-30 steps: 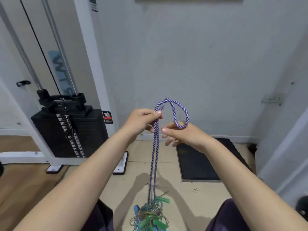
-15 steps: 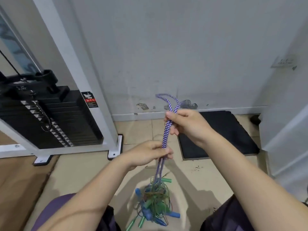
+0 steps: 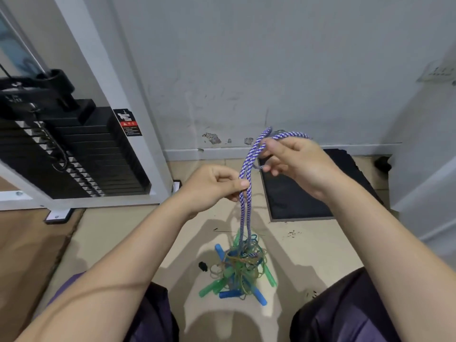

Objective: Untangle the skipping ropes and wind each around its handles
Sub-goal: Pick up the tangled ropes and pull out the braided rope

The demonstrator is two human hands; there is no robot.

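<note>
A blue-and-white braided skipping rope [image 3: 246, 193] hangs doubled in front of me. My left hand [image 3: 212, 187] pinches both strands between thumb and fingers. Higher up, my right hand [image 3: 296, 164] grips the rope's top loop, which curls over its fingers. The two strands drop to a tangled pile [image 3: 243, 265] of thin ropes with green handles [image 3: 212, 288] and blue handles [image 3: 256, 296] on the floor between my knees. The braided rope's own handles are hidden in the pile.
A weight-stack machine [image 3: 74, 154] with a white frame stands at the left. A black mat [image 3: 308, 191] lies on the tiled floor by the wall at the right. A small black piece [image 3: 202, 265] lies left of the pile.
My head has tilted down, showing more floor and the pile. My left hand slid down the strands, then rose a little; my right hand holds the loop and has spread its fingers.
</note>
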